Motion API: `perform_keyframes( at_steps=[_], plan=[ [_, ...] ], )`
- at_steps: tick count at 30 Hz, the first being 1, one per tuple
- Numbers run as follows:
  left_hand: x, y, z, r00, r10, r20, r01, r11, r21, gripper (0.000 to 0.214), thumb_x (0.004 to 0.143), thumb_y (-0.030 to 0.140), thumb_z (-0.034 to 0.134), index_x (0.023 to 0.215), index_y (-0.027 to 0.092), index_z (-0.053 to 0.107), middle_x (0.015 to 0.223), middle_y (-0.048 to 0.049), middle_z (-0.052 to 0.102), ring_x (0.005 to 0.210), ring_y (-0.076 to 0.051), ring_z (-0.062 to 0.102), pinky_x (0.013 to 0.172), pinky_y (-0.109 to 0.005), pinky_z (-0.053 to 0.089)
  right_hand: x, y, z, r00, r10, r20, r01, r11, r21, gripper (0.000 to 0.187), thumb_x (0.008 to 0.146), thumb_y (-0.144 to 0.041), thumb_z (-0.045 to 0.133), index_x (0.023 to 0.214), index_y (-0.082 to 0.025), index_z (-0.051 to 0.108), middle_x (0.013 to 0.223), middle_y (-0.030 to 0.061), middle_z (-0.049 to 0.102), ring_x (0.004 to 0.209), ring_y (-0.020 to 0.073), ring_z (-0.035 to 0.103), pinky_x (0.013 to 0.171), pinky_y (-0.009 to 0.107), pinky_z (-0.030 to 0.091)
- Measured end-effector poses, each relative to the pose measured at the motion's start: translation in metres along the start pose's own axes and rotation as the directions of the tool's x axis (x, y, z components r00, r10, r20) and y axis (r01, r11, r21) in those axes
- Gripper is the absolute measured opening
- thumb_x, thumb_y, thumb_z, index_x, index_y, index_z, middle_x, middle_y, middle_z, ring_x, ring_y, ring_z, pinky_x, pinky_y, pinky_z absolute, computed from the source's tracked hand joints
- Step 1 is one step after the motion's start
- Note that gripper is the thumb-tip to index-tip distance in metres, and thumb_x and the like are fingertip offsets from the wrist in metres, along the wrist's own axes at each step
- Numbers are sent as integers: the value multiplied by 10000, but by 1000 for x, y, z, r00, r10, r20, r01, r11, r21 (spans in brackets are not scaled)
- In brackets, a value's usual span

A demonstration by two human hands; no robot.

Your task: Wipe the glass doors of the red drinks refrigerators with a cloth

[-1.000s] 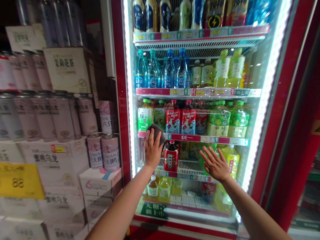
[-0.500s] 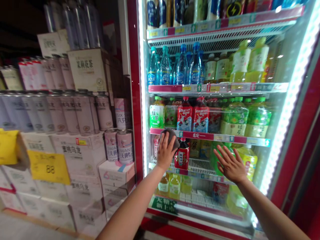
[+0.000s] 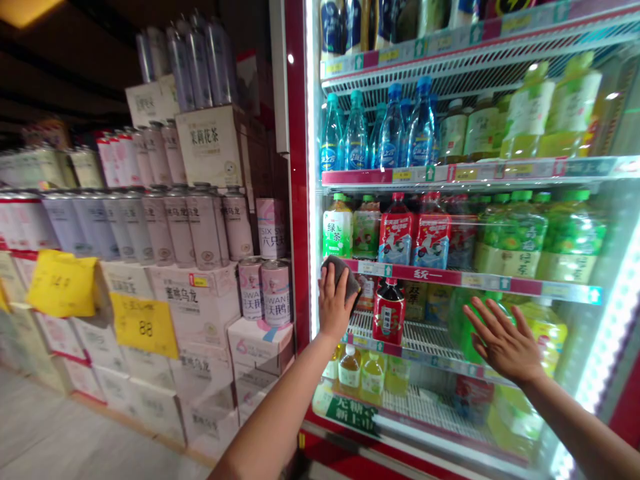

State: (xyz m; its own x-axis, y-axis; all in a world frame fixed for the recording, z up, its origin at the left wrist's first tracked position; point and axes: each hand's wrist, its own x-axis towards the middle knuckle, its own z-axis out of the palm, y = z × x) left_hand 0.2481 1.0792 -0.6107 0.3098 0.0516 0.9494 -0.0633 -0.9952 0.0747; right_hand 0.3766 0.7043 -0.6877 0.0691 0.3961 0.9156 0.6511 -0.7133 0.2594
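My left hand (image 3: 334,303) presses a dark grey cloth (image 3: 346,277) flat under its fingers, against what looks like the glass front of a lit drinks fridge (image 3: 299,220). It is near the fridge's left edge, just below the green tea bottle (image 3: 338,227) and left of a dark bottle with a red label (image 3: 389,312). Fingers spread, my right hand (image 3: 507,340) lies flat with no object in it, seemingly on the same glass, in front of green and yellow bottles (image 3: 545,330) on the lower shelf.
To the left, stacked cartons (image 3: 200,300) carry rows of tall cans (image 3: 207,227). A yellow price sign (image 3: 144,327) hangs on them. Two pink cans (image 3: 276,291) stand beside the fridge frame. Blue bottles (image 3: 423,127) fill part of an upper shelf.
My view has turned left, so the fridge sits farther right in the picture. Against the fridge, my left hand and the cloth have moved left. My right hand keeps about the same place on it.
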Motion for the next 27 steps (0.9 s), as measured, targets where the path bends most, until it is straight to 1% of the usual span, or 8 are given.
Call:
perform_keyframes(
  at_steps=[3, 6, 11, 13, 17, 20, 22, 27],
  plan=[
    [34, -1, -5, 999, -15, -52, 15, 1000, 7, 595, 991, 382, 568, 1553, 291, 399, 1700, -98, 263, 1586, -301, 177, 1261, -543, 281, -2, -1, 0, 1000, 12, 2, -12, 1000, 18, 661, 988, -388, 503, 1613, -348, 291, 1554, 64, 523, 1427, 299, 495, 1255, 535, 215],
    [49, -8, -8, 978, -152, -145, 150, 988, -22, 593, 989, 412, 563, 1543, 255, 419, 1691, -127, 275, 1583, -313, 189, 1271, -539, 250, -3, -1, -2, 999, 34, 18, -34, 999, 30, 654, 993, -409, 504, 1610, -365, 292, 1544, 63, 536, 1414, 308, 509, 1247, 546, 225],
    [-9, -8, 1, 860, -460, -221, 444, 888, -123, 598, 995, 409, 526, 1548, 221, 397, 1699, -163, 233, 1579, -329, 202, 1264, -550, 257, -7, -2, -4, 996, 77, 41, -80, 995, 64, 641, 995, -400, 505, 1605, -352, 316, 1553, 79, 526, 1414, 326, 506, 1241, 559, 223],
    [-17, -7, 2, 851, -488, -194, 469, 873, -134, 598, 996, 410, 516, 1549, 222, 392, 1703, -160, 220, 1583, -327, 187, 1267, -553, 245, -8, -1, -5, 995, 88, 56, -92, 993, 74, 641, 990, -387, 518, 1601, -345, 329, 1560, 82, 518, 1424, 330, 493, 1242, 559, 218],
    [31, -17, -8, 894, -406, -189, 391, 914, -111, 599, 993, 406, 521, 1540, 192, 404, 1703, -169, 217, 1588, -302, 176, 1281, -502, 223, -9, -1, -6, 994, 89, 71, -94, 993, 77, 654, 982, -381, 541, 1600, -353, 329, 1566, 72, 512, 1435, 326, 478, 1242, 545, 216],
    [60, -24, -12, 892, -394, -223, 381, 919, -102, 594, 997, 410, 513, 1539, 192, 403, 1698, -167, 234, 1585, -298, 188, 1280, -495, 226, -7, -1, -7, 995, 79, 67, -83, 995, 60, 674, 973, -366, 551, 1605, -358, 317, 1557, 66, 524, 1420, 318, 494, 1236, 530, 227],
    [45, -22, -8, 880, -413, -233, 401, 911, -100, 591, 1005, 419, 499, 1540, 191, 397, 1694, -171, 242, 1583, -300, 195, 1276, -503, 237, -5, -1, -8, 995, 71, 65, -74, 996, 49, 691, 967, -351, 553, 1611, -348, 305, 1555, 70, 527, 1410, 318, 504, 1232, 528, 233],
    [-41, -10, 5, 855, -487, -180, 479, 873, -90, 593, 1004, 420, 497, 1531, 166, 398, 1680, -214, 249, 1578, -332, 202, 1258, -555, 262, -4, 1, -8, 999, 21, 50, -21, 1000, 5, 744, 944, -322, 568, 1625, -325, 268, 1581, 71, 489, 1423, 326, 492, 1238, 534, 222]
  ],
)
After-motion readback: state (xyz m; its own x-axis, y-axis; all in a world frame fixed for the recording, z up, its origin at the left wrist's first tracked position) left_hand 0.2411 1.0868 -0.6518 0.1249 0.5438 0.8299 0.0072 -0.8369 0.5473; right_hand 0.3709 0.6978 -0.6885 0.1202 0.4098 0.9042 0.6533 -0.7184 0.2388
